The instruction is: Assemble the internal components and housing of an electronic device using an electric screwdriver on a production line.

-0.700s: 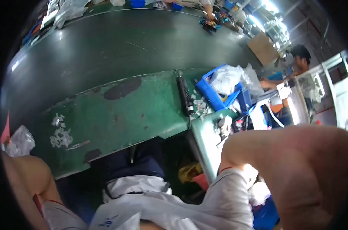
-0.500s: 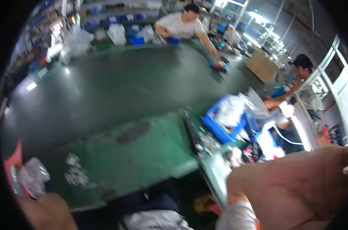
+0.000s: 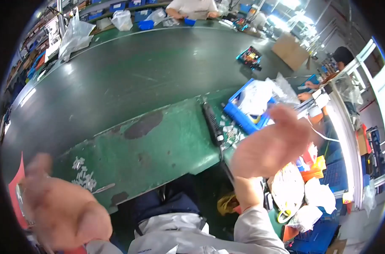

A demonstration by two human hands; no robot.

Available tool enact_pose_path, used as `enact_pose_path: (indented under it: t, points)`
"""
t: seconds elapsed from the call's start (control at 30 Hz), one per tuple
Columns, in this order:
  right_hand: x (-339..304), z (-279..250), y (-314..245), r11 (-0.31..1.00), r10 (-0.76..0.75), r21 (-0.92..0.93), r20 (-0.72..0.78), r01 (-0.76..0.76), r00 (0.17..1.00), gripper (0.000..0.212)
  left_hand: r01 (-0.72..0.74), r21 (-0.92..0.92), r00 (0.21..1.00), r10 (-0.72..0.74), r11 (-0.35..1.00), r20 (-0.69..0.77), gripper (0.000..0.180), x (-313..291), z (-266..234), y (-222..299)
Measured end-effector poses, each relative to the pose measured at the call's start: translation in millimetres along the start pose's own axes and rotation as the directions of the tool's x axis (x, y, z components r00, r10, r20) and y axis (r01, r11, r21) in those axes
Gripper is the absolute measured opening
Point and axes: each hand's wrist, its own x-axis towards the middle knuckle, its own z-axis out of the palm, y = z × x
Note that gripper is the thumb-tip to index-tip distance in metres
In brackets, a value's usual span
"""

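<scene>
My left hand (image 3: 69, 211) has fingers spread; my blurred right hand (image 3: 268, 148) I cannot judge; small pale pieces (image 3: 87, 182) toward the surface's (image 3: 184, 146) near left corner look light, stiff, maybe slippery; best pinched by opposite edges.

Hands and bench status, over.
Left hand, right hand: blurred, nothing visible held. Small pale pieces on green bench just beyond left hand. Blue bin beyond right.

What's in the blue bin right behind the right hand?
In the blue bin, a whitish plastic bag and something yellow show. What's inside or under the bag is covered.
</scene>
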Motion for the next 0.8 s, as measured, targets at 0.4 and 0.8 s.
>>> enact_pose_path:
  t: [0.4, 0.8]
  points:
    - [-221, -40, -33, 0.543, 0.756, -0.475, 0.635, -0.692, 0.157, 0.053, 0.861, -0.215, 0.483, -0.607, 0.461, 0.631, 0.015, -237, 187, -29]
    - [-360, -321, -239, -0.166, 0.860, -0.950, -0.008, -0.265, -0.511, 0.033, 0.874, -0.186, 0.447, -0.595, 0.449, 0.668, 0.014, -239, 162, -45]
